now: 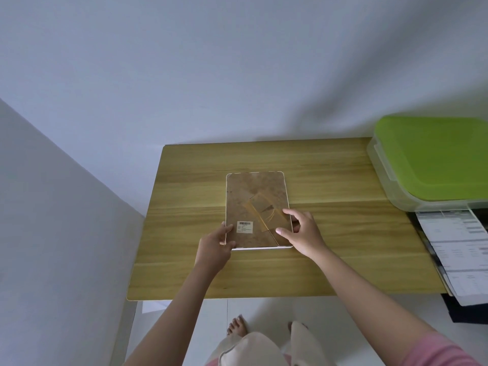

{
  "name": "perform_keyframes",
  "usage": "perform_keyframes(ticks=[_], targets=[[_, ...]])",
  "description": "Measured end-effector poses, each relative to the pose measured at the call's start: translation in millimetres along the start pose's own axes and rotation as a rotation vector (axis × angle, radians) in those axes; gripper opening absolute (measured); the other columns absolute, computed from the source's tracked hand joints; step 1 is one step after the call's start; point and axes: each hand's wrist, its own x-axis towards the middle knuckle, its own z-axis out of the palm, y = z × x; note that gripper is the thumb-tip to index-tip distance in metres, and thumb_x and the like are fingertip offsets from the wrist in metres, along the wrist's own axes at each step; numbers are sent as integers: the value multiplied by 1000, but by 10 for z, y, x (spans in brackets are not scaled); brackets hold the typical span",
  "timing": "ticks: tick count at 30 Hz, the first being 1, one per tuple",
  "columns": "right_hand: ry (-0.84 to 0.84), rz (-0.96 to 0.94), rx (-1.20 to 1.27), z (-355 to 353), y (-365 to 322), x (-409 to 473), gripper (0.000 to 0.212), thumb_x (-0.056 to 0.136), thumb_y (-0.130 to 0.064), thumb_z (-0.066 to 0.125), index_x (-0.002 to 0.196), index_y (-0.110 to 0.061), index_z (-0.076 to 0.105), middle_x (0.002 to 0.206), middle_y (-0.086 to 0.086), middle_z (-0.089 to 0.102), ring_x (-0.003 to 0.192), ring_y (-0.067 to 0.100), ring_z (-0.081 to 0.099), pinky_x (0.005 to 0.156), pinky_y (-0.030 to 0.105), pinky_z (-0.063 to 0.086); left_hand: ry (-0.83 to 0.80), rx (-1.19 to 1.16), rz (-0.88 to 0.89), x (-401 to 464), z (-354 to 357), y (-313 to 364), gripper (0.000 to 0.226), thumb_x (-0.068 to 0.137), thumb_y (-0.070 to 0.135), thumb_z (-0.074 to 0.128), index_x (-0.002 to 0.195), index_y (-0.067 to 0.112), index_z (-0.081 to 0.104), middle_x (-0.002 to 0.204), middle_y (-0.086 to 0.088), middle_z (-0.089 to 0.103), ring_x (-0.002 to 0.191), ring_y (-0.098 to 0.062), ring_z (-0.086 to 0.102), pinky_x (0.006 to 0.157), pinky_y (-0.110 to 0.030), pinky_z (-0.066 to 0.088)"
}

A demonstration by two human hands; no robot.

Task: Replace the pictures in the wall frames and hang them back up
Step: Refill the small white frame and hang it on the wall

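Note:
A white picture frame (256, 196) lies face down on the wooden table (330, 233), its brown backing board up, with a folded stand flap and a small barcode label (244, 227). My left hand (215, 247) grips the frame's near left corner, thumb on the backing. My right hand (301, 231) holds the near right edge, with index finger and thumb stretched over the backing beside the stand flap. No picture or wall hook shows.
A clear storage box with a green lid (427, 159) sits at the table's right end. Printed papers (459, 249) overhang the right edge. White walls close in behind and on the left. My feet stand on the white floor below.

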Motion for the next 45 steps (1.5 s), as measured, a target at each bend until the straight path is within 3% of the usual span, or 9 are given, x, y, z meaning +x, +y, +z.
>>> perform_keyframes(ticks=[2,6,11,16,25,28,34,38,45], targets=[[-4,-13,0,4,32,0,54,77,-32,75,126,-33,53,114,0,42,81,6,50,72,17,41,-8,-30,-1,-1,1,-32,45,80,11,70,123,21,61,139,8,49,79,-3,56,61,-1,40],[0,-31,-2,12,77,20,55,76,-33,76,126,-33,53,113,0,43,86,9,50,84,25,44,-21,-34,26,17,-27,-74,42,79,13,71,120,20,63,137,10,51,75,4,56,61,-2,43],[19,-54,-1,22,92,14,55,76,-32,76,126,-32,54,110,1,44,77,4,50,79,20,42,49,17,59,72,-54,-56,23,83,17,66,105,17,72,116,-4,68,67,5,59,58,0,40],[41,-71,-12,35,121,6,53,77,-33,75,126,-32,55,108,1,45,76,6,53,76,16,41,60,58,177,241,-107,20,11,80,20,65,88,15,71,94,-3,67,78,-12,63,76,-31,52],[154,-82,-45,-73,-48,520,41,86,-33,64,125,-26,56,111,4,52,67,14,58,67,16,43,25,79,164,666,-89,165,48,84,25,63,129,16,50,113,-1,52,86,-14,58,77,-26,49],[95,-123,-133,-100,-124,768,45,88,-33,61,131,-30,51,111,4,50,77,12,55,72,23,40,52,111,130,858,-69,267,50,86,28,60,134,22,46,113,-4,50,85,-17,57,76,-32,51],[12,-127,-350,-137,-183,1046,53,90,-44,53,140,-39,36,99,-5,40,60,3,43,49,21,35,-27,310,100,1156,-105,414,64,91,36,52,146,33,21,111,-2,34,82,-15,48,72,-26,43],[-8,-162,-427,-134,-156,1082,54,91,-46,51,142,-39,33,96,-5,36,55,3,37,44,19,28,-109,364,91,1228,-93,418,68,92,36,51,148,31,14,125,-10,31,89,-17,45,88,-31,46],[-21,-178,-462,-112,-160,1073,52,92,-44,50,141,-33,37,107,0,39,67,15,47,51,26,41,-116,381,79,1227,-66,420,66,92,35,51,148,31,17,126,-11,27,103,-24,50,92,-32,45]])
